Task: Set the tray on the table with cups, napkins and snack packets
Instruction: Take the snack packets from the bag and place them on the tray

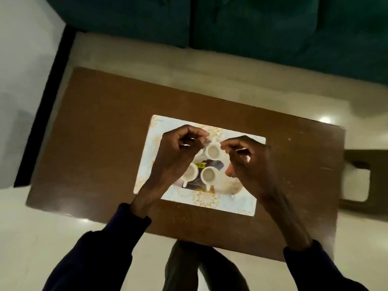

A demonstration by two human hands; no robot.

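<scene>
Both hands hover over the tray [147,156] at the frame's centre: the left hand [180,152] is curled with fingertips pinched, the right hand [247,160] likewise; whether either grips anything I cannot tell, as the view is blurred. Three white cups [213,151] show plainly on the tray, and the rim of a fourth may peek out beside the left hand. One dark snack packet [212,164] with a yellow label lies under them. Napkins cannot be made out. The pale, floral-printed tray sits on a brown wooden counter [100,133]. A green sofa [252,24] fills the upper frame, and glossy light floor [42,238] surrounds the counter.
</scene>
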